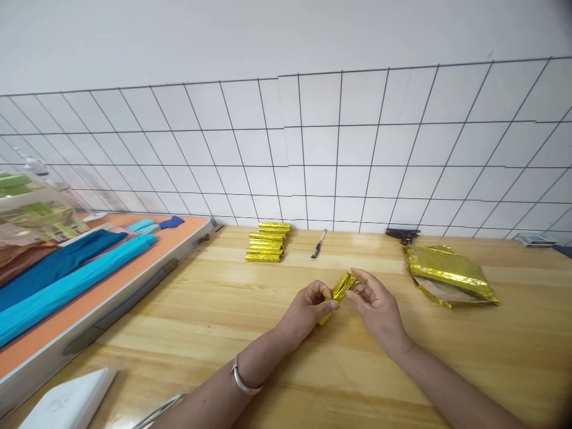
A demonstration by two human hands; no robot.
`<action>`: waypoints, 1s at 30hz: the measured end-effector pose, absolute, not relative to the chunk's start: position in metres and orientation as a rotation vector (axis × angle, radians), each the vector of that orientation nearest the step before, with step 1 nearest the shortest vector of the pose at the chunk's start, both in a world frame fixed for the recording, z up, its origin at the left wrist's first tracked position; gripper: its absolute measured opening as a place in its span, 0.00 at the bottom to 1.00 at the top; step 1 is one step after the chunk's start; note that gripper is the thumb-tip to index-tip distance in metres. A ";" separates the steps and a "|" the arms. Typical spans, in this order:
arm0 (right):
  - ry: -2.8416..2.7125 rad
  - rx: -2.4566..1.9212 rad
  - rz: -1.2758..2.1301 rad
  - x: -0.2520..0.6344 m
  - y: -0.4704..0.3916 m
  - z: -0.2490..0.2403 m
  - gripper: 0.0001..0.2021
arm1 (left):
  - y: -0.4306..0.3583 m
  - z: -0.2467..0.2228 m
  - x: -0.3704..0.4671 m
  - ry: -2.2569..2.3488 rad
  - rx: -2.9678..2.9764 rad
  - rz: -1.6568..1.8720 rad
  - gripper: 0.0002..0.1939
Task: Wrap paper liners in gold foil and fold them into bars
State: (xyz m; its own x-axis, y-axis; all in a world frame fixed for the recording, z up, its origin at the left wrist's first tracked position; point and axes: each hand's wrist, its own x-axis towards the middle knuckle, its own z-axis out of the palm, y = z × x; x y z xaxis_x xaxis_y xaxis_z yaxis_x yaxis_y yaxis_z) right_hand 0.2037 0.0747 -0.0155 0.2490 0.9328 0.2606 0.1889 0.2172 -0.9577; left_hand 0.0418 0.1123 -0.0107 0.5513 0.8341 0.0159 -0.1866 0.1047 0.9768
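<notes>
Right between the two hands, just above the wooden table, a folded gold strip slants from low on the left to high on the right, its left hand end pinched closely by thumb and fingers, and its far upper end held lightly between the thumb and fingertips of the right hand. Bare wood surrounds both hands, with a row of gold strips and a pen beyond toward the wall, and a gold packet well apart on the right.
</notes>
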 end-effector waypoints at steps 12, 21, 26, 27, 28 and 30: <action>-1.214 -1.169 0.810 0.205 0.074 -0.007 0.16 | 0.105 -0.009 0.047 0.688 1.181 0.885 0.15; -1.163 -1.120 0.845 0.203 0.075 -0.005 0.16 | 0.106 -0.009 0.047 0.773 1.256 0.957 0.13; -1.125 -1.141 0.882 0.205 0.075 -0.006 0.14 | 0.107 -0.014 0.048 0.824 1.377 1.014 0.11; -1.121 -1.153 0.882 0.205 0.076 -0.006 0.14 | 0.108 -0.016 0.048 0.835 1.400 1.016 0.11; -1.118 -1.165 0.880 0.206 0.076 -0.007 0.14 | 0.108 -0.018 0.048 0.848 1.418 1.017 0.11; -1.113 -1.190 0.879 0.207 0.077 -0.007 0.14 | 0.109 -0.021 0.047 0.865 1.443 1.007 0.10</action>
